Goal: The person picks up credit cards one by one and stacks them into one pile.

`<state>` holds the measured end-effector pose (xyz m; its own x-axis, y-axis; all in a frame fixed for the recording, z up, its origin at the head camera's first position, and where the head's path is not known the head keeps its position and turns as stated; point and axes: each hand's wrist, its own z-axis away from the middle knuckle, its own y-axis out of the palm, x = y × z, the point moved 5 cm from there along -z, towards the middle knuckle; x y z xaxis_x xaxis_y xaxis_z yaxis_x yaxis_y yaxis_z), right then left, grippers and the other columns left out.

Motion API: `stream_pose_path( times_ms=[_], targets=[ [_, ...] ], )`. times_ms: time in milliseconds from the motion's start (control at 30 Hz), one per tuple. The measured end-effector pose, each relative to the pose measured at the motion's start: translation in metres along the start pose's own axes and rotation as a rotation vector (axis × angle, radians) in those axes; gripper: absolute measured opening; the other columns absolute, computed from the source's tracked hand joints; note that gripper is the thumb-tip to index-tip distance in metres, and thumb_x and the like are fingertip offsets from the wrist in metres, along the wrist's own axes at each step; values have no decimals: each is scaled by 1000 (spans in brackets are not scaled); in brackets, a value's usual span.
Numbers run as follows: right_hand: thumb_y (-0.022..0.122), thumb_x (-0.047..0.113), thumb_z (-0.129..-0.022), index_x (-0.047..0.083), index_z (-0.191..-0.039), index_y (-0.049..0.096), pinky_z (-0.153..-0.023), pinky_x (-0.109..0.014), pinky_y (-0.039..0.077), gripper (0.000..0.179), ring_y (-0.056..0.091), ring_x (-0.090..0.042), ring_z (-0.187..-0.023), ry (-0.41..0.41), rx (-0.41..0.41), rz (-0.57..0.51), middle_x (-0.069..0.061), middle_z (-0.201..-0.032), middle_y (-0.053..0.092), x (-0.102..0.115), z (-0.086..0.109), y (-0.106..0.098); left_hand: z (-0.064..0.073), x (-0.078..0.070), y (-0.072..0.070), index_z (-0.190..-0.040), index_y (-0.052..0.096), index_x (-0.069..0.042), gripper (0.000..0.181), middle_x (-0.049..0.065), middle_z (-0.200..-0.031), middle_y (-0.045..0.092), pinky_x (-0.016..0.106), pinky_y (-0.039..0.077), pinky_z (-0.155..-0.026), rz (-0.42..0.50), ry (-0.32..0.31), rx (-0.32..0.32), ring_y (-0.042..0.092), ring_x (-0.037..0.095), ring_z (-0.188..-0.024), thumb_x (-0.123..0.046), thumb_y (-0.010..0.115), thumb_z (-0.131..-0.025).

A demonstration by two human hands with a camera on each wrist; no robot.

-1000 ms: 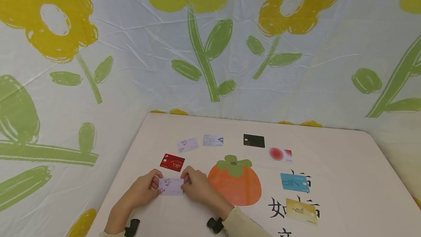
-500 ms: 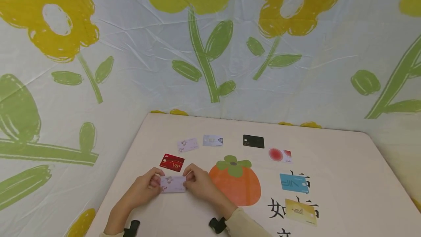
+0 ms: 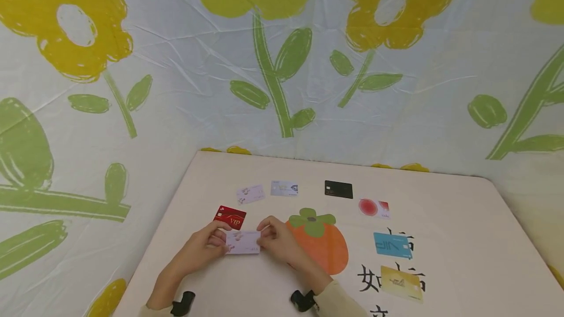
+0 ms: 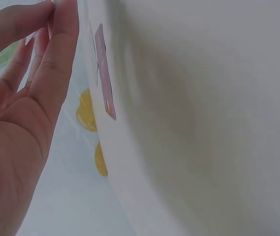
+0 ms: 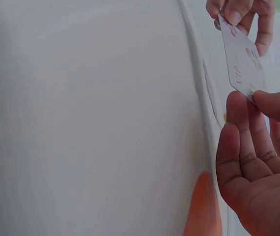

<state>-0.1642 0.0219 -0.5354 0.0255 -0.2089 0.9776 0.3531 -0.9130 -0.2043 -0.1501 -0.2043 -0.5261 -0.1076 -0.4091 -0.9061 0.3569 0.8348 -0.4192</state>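
A pale lilac VIP card [image 3: 243, 242] is held between both hands over the left part of the table. My left hand [image 3: 198, 252] pinches its left end with thumb and fingertips. At the other end, my right hand [image 3: 284, 246] pinches the card's edge; the right wrist view shows the thumb [image 5: 277, 104] pressed on one face and fingertips behind. Just beyond the left fingers lies a red VIP card [image 3: 230, 216], its lower edge near them. In the left wrist view my left hand [image 4: 29, 98] hides nearly all of the held card.
An arc of cards lies on the pale table [image 3: 458, 238]: a lilac one [image 3: 250, 193], a silver one [image 3: 284, 188], a black one [image 3: 338, 189], a white one with a red circle [image 3: 374, 208], a blue one [image 3: 392, 245] and a gold one [image 3: 401, 283]. A persimmon print [image 3: 323, 251] marks the cloth.
Both hands have shifted right and slightly away from the body, carrying the lilac card with them. The grip on both ends stays the same, and the other cards lie still.
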Motion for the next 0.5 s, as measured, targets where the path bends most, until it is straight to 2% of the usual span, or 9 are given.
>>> stream_pose_path(
  times_ms=[167,500],
  targets=[
    [72,3,-88,8,-108,62,-68,-26,50,23,61,-17,-77,-3,-17,-11,-6,-89,62,-3,4,-15,-9,-8,8,-125,58,-7,43,8,-100,62,26,54,-76,64,29,26,67,17,-84,0,74,-86],
    [71,4,-90,4,-111,60,-73,-25,51,24,60,-21,-80,5,-54,-55,-9,-91,61,-4,21,-48,-31,-18,34,-127,58,-10,43,9,-102,59,27,55,-78,91,45,90,68,18,-88,-4,75,-88]
  ],
)
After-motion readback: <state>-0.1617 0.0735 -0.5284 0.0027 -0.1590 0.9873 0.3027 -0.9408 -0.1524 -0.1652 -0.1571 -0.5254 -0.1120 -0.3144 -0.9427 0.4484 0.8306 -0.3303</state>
